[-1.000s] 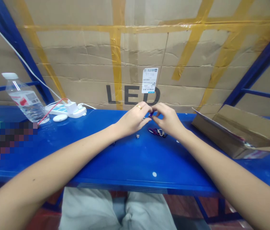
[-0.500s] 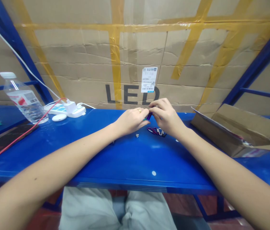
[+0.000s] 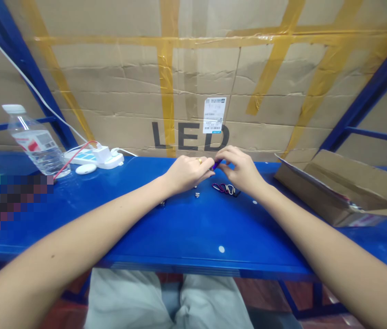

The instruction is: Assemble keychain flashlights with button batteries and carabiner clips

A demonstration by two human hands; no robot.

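My left hand (image 3: 189, 172), with a ring on one finger, is closed round one end of a small purple object (image 3: 217, 163). The thumb and fingertips of my right hand (image 3: 239, 168) pinch its other end. Most of that object is hidden by the fingers, so I cannot tell its kind. Below my right hand lie purple and silver carabiners (image 3: 229, 188) on the blue table (image 3: 193, 233), with something black beside them. Small silvery pieces (image 3: 197, 195) rest below my left hand. Another small dark piece (image 3: 162, 203) sits by my left forearm.
An open cardboard box (image 3: 320, 196) stands at the right. To the left are a water bottle (image 3: 37, 141), a white power strip (image 3: 111, 160) with cables, and a round white case (image 3: 86, 169). A large taped carton (image 3: 118, 91) forms the back wall.
The purple object shows more between my hands and is tilted differently. My right hand sits slightly lower with its fingers shifted. Both hands keep hold of the object.
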